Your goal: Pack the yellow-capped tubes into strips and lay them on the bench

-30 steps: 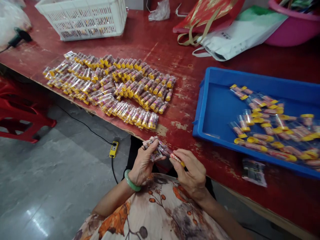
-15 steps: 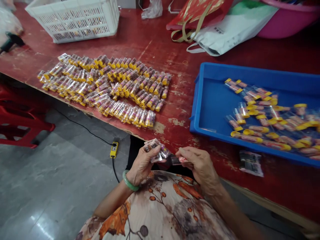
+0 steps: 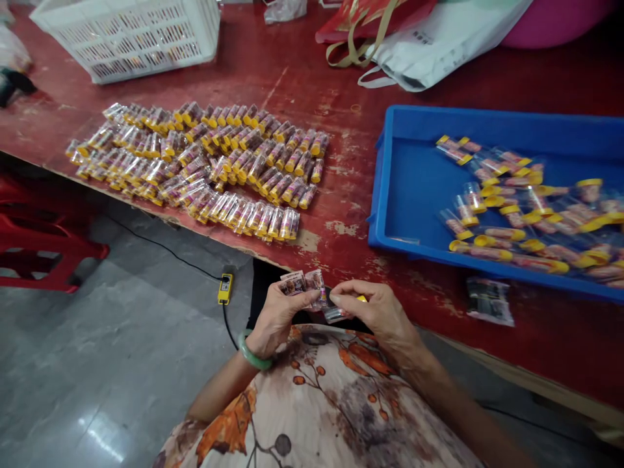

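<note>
My left hand (image 3: 277, 318) is closed on a small stack of printed packets (image 3: 292, 284), thumb on top. One packet (image 3: 314, 281) sticks up at the stack's right side. My right hand (image 3: 383, 311) is closed round a clear plastic tube (image 3: 336, 316) with a yellow cap (image 3: 361, 298), most of it hidden by the fingers. The right thumb and fingertip meet close by the packets. Both hands are above my lap, at the table's front edge. Rows of packed tubes with yellow caps (image 3: 253, 218) lie on the table ahead.
A blue tray (image 3: 390, 175) at the right holds several yellow-capped tubes (image 3: 492, 237). A dark wrapped bundle (image 3: 489, 301) lies by its near side. Behind are a white basket (image 3: 131, 39) and bags (image 3: 429, 55). A red stool (image 3: 58, 260) and yellow socket (image 3: 225, 288) are at floor level, left.
My right hand has moved left, bringing the tube closer to the packets. One packet in my left hand now stands more upright. The view has shifted slightly.
</note>
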